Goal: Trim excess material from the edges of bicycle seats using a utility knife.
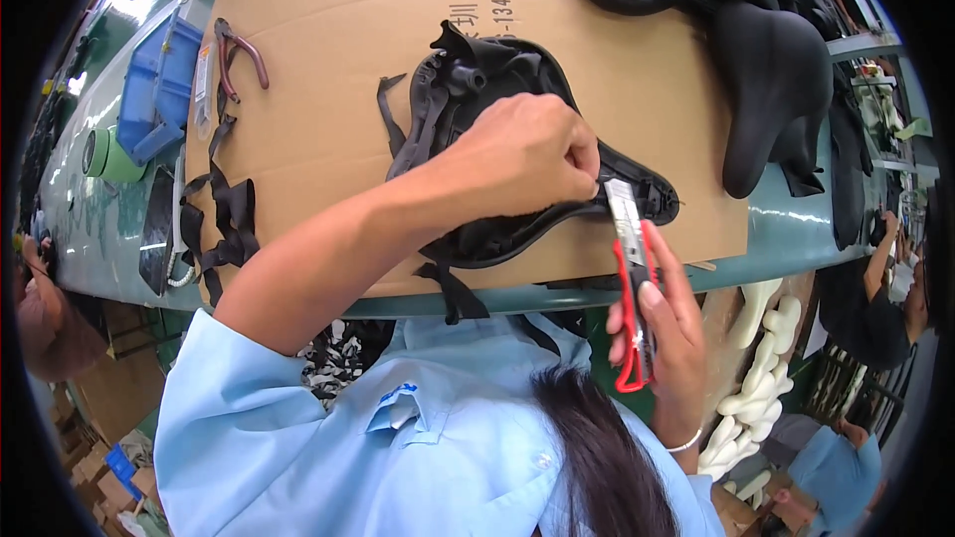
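A black bicycle saddle (pixel 497 75) lies underside up on the cardboard, its narrow nose pointing right and loose black cover material round its rim. My left hand (pixel 537 149) reaches across it and is closed in a pinch near the nose; what its fingers grip is hidden. In my right hand (pixel 681 328) is a red utility knife (pixel 633 283), held upright in the grip. The metal blade end of the knife is beside the saddle's nose, close to my left fingertips. Black fabric strips (pixel 453 293) hang out from the saddle's near edge.
Diagonal pliers (pixel 239 60) and tangled black straps (pixel 231 209) lie at the left of the cardboard sheet (pixel 318 0). Beyond them stand a blue bin (pixel 159 89) and a green tape roll (pixel 109 154). More black saddles (pixel 776 80) are piled at the far right. Other people work nearby.
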Available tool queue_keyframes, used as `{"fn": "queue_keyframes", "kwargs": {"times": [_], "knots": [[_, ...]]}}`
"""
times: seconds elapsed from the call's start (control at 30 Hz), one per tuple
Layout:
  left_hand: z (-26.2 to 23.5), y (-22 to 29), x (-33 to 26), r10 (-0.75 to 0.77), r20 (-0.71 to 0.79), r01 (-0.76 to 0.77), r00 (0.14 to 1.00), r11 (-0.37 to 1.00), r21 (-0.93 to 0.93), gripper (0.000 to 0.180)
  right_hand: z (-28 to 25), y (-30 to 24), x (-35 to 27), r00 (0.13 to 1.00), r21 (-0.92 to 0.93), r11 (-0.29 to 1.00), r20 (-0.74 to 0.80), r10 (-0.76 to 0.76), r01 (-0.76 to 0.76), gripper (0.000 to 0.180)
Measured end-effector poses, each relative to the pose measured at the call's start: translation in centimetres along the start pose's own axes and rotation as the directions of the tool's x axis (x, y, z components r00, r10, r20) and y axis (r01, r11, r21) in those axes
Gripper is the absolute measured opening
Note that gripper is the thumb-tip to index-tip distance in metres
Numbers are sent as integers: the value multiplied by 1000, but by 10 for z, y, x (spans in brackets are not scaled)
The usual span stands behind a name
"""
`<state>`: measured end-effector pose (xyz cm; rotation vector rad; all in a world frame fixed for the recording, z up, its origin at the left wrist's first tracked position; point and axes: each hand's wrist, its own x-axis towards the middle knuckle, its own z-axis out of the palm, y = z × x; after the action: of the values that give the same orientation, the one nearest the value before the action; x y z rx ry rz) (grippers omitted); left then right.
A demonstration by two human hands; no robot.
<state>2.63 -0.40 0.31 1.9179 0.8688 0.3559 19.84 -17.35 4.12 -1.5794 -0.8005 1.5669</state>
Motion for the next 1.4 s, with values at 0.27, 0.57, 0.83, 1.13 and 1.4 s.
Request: {"fn": "queue_keyframes", "kwargs": {"times": [0.27,0.57,0.83,1.13,1.4], "knots": [[-7,-4,8,-174,59,183,983,901,-393,14,38,-14,-1,993,-48,994,69,97,-94,58],[-55,-20,17,508,-611,-331,607,860,387,32,12,13,1,995,93,991,-38,-90,93,47],[-21,-40,-89,-359,-694,149,624,927,-345,29,42,-10,101,868,-136,861,-19,-496,490,36],[33,12,-55,-20,-700,296,714,914,276,29,34,-36,114,880,-302,838,12,-474,455,33],[46,5,-53,-59,-677,132,733,990,57,15,-18,-18,66,630,-724,235,337,-700,648,55]]}}
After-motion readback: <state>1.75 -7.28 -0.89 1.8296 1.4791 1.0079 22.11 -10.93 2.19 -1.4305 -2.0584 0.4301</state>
